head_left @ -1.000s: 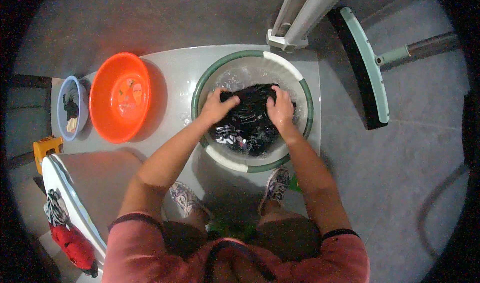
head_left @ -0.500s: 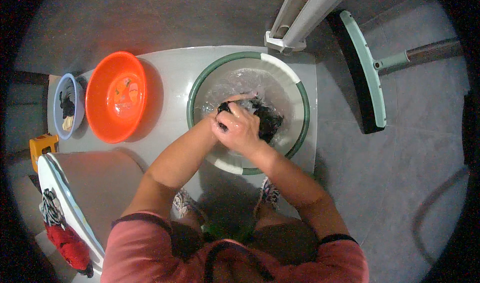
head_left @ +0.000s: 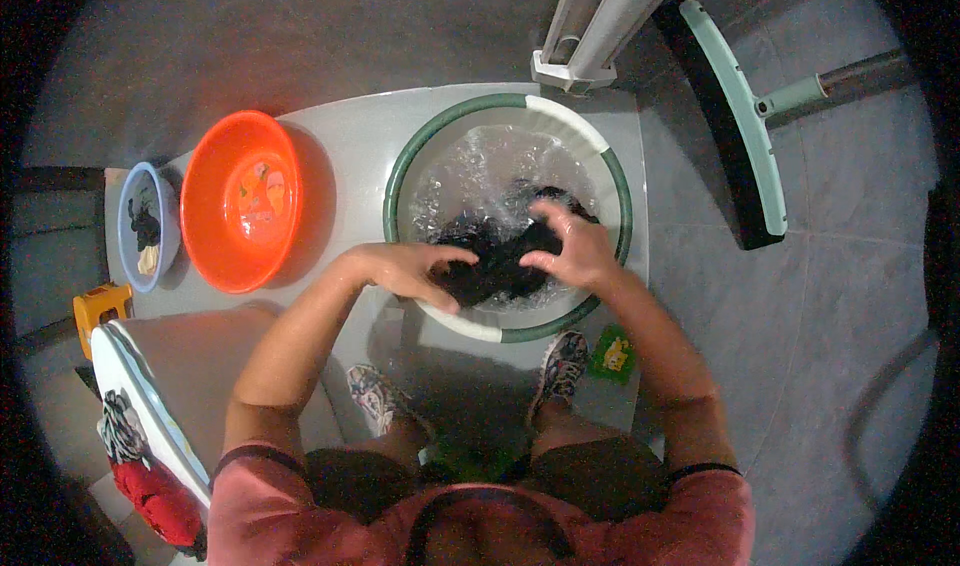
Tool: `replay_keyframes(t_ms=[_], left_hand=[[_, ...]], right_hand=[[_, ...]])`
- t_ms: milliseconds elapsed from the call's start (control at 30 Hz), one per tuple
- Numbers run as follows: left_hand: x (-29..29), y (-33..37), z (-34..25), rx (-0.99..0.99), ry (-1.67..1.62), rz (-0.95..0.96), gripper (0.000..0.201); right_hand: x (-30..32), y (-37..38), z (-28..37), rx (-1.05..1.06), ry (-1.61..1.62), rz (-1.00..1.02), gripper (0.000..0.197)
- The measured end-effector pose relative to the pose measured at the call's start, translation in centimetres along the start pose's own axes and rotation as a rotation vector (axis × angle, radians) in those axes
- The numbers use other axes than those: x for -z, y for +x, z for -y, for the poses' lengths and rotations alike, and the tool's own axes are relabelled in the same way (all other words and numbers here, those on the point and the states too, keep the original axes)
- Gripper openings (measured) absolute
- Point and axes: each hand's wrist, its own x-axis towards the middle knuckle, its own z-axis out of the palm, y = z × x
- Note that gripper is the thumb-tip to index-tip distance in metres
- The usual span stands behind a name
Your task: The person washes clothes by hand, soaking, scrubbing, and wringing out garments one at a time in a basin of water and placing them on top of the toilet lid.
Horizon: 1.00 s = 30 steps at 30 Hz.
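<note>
A black wet cloth (head_left: pixel 488 271) lies bunched in bubbly water inside a round basin (head_left: pixel 391 201) with a green and white rim. My left hand (head_left: pixel 410 271) reaches over the basin's near left rim, its fingers apart at the cloth's left end. Over the cloth's right part is my right hand (head_left: pixel 578 249), thumb and fingers spread around a fold without closing on it. Part of the cloth is under water, so its full shape is hidden.
Left of the basin stand an orange basin (head_left: pixel 212 241) and a small blue basin (head_left: pixel 170 241) with dark and pale cloths. A red cloth (head_left: pixel 158 496) hangs on a white container (head_left: pixel 200 341). A floor squeegee (head_left: pixel 735 126) lies at right, near a white pipe (head_left: pixel 610 21).
My hands were together, squeezing the bunched black cloth above the water. Now they are apart and the cloth is spread lower in the basin. The view has shifted slightly.
</note>
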Motion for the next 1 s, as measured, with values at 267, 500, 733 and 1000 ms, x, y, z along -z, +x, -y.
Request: replay_keyframes(t_ms=[267,500,733,1000], left_hand=[[-1.5,5.4,-5.9,0.021,-0.274,-0.201,0.046],[3.5,3.5,-3.5,0.076,-0.456,-0.708,0.042],[-2.0,12.1,6.4,0.399,0.120,-0.914,0.070],[0.1,12.8,3.3,0.191,-1.169,-0.505,0.071]], right_hand=[[0.0,2.2,-0.7,0.001,0.943,-0.102,0.037],[-0.1,1.3,-5.4,-0.532,1.267,-0.045,0.058],[-6.4,4.8,-4.7,-0.260,-0.355,-0.347,0.075],[-7.7,5.1,-11.4,-0.371,0.323,-0.262,0.023]])
